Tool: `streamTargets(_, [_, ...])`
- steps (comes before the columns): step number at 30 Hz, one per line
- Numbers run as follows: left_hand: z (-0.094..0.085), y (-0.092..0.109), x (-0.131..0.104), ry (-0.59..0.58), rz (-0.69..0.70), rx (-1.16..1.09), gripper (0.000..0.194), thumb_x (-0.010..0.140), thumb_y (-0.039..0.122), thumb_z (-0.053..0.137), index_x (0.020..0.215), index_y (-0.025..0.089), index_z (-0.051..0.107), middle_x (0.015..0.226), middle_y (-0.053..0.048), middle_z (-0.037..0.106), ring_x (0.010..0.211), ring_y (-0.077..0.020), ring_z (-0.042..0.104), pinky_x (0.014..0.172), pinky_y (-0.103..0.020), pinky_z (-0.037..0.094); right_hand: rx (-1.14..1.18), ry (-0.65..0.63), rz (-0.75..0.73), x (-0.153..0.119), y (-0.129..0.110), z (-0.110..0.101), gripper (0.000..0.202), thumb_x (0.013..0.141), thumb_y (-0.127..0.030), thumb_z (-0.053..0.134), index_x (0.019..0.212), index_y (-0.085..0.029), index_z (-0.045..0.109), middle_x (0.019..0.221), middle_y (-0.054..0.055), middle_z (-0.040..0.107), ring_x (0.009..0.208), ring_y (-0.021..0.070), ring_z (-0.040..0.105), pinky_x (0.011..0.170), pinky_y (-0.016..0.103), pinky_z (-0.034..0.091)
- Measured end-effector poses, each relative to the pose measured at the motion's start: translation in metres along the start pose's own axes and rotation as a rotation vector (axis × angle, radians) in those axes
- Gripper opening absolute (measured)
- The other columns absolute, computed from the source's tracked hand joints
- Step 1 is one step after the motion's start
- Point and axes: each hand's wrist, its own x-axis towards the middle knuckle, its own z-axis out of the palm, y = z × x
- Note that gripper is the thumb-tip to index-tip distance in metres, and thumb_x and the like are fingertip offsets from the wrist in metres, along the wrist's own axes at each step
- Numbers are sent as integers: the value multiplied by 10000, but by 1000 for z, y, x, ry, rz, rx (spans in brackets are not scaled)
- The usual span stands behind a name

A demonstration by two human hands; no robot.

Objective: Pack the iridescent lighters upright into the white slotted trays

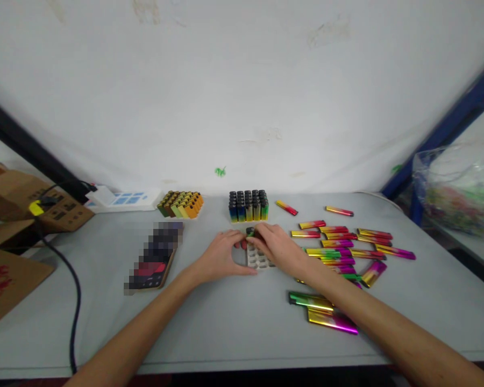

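A small white tray with rows of holes (pixel 258 260) lies on the table before me. My left hand (pixel 223 257) is around its left side, thumb along the near edge and fingers curled at the far corner. My right hand (pixel 280 248) reaches over the tray, its fingers closed on a lighter (pixel 250 231) with a dark top, at the far left corner of the tray. The lower part of that lighter is hidden by my fingers. Right of the tray lie many loose shiny lighters (pixel 334 243) in red, yellow, green and purple.
Behind the tray stands a block of upright black-topped lighters (pixel 249 207). Further left is a tray of gold and green lighters (pixel 181 204). A phone (pixel 157 260), a power strip (pixel 131 199), a black cable (pixel 75 290) and cardboard boxes (pixel 16 263) occupy the left side.
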Motion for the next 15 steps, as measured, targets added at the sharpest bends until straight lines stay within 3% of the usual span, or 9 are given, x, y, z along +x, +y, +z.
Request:
streamTargets(3, [0, 0, 0, -13, 15, 1, 526, 635, 550, 920, 916, 200, 646, 951, -34, 685, 937, -266, 649, 865, -373, 483, -44, -18, 28, 2, 1, -1, 265, 1070, -379, 527, 942, -170, 629, 857, 77, 698, 769, 215, 649, 724, 329, 474])
streamTargets(6, [1, -2, 1, -22, 6, -1, 540, 636, 556, 917, 926, 193, 643, 948, -33, 672, 935, -266, 637, 861, -373, 478, -94, -14, 25, 1, 0, -4, 275, 1056, -396, 554, 945, -166, 656, 908, 92, 703, 849, 230, 664, 768, 340, 474])
streamTargets(10, [0, -3, 1, -25, -15, -28, 523, 645, 542, 912, 913, 197, 625, 934, -23, 660, 913, -255, 628, 849, -364, 477, -73, -19, 25, -6, 2, -13, 309, 1049, -441, 556, 1103, -160, 672, 1036, 120, 705, 938, 250, 674, 825, 372, 492])
streamTargets(13, [-4, -5, 1, -28, -26, -48, 497, 657, 519, 906, 891, 193, 613, 937, -24, 655, 895, -248, 626, 831, -353, 481, -23, 6, 49, -16, 22, -31, 333, 1039, -432, 581, 1240, -177, 655, 1052, 116, 719, 905, 257, 684, 819, 386, 511])
streamTargets(15, [-7, -6, 0, -29, -27, -50, 513, 652, 521, 907, 917, 185, 625, 977, -39, 651, 916, -255, 625, 838, -356, 486, -42, 38, 96, -23, 44, -51, 275, 1044, -365, 570, 1218, -184, 683, 1060, 118, 735, 873, 254, 691, 825, 390, 515])
